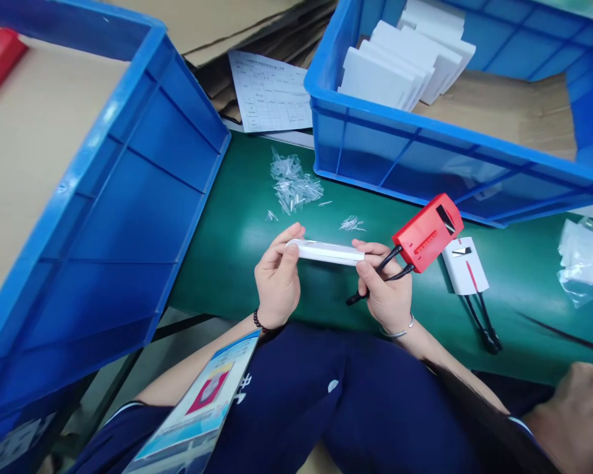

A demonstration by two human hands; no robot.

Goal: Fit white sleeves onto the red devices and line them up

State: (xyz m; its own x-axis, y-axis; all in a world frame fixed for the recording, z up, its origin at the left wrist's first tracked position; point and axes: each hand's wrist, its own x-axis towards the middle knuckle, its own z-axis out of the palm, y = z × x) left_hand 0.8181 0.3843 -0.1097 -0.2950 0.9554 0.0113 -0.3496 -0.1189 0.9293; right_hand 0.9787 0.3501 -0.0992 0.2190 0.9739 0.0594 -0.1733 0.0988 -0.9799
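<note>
My left hand (278, 276) pinches the left end of a slim white bar (326, 251), fingers closed round it. My right hand (385, 289) grips the bar's right end and also the black cord (393, 270) of a red box-shaped device (427, 232), which hangs just right of the fingers. Both hands hover over the green mat (257, 263) near its front edge. A white device of the same shape (465, 266) with a red stripe and black cord lies on the mat to the right.
A big blue crate (128, 171) stands tilted at left. Another blue crate (425, 151) at the back holds white flat boxes (405, 62) and cardboard. Small clear plastic bits (294, 184) lie in a pile. A clear bag (586, 260) sits far right. A printed form (269, 92) lies behind.
</note>
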